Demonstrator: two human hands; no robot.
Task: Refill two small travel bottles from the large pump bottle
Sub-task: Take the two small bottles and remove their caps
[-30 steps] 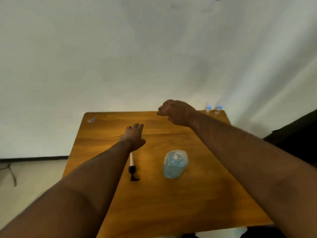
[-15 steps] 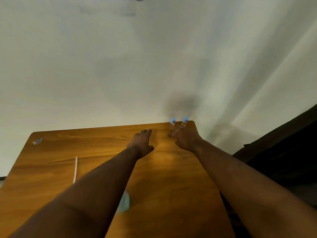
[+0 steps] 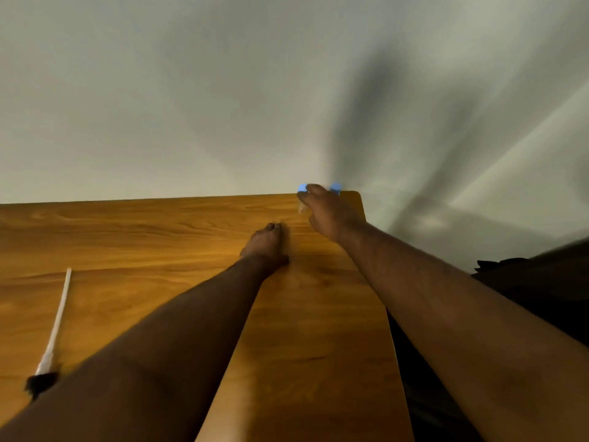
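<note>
The table (image 3: 159, 237) is a warm honey-orange wood, streaked along its length with darker brown grain lines and paler amber bands. Behind it the wall (image 3: 191, 106) is a flat off-white leaning grey-green, crossed on the right by soft charcoal shadows and a few pale bright streaks. Two small caps (image 3: 302, 187) at the far corner are a clear sky blue, and the little bottle body (image 3: 301, 208) under the left one looks colourless and see-through. The pump tube (image 3: 57, 320) lying at the left is milky white, ending in a matt black pump head (image 3: 39, 382). Beyond the right edge the floor area (image 3: 541, 282) is near black.
</note>
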